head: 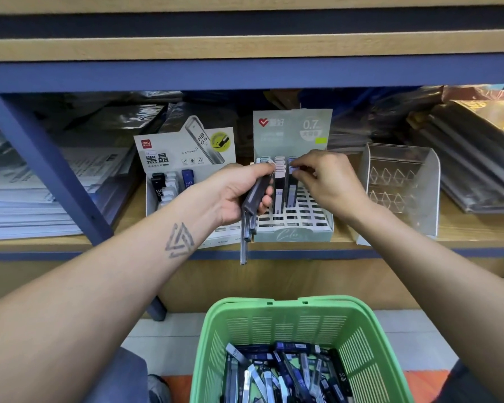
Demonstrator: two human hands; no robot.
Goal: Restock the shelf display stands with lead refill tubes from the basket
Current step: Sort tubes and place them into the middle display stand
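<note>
Green plastic basket [300, 338], full of lead refill tubes [285, 373], is seen below both hands. A bundle of tubes [252, 205] is gripped by the left hand [239, 193]. One tube top [292, 167] in the pale green display stand [293, 231] is pinched by the right hand [329, 181].

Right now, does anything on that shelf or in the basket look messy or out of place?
Nothing looks damaged or spilled. The tubes in the green basket lie jumbled at all angles, and one tube in the bundle gripped by the left hand hangs lower than the rest. The right hand pinches a tube in the 0.7 stand.
</note>
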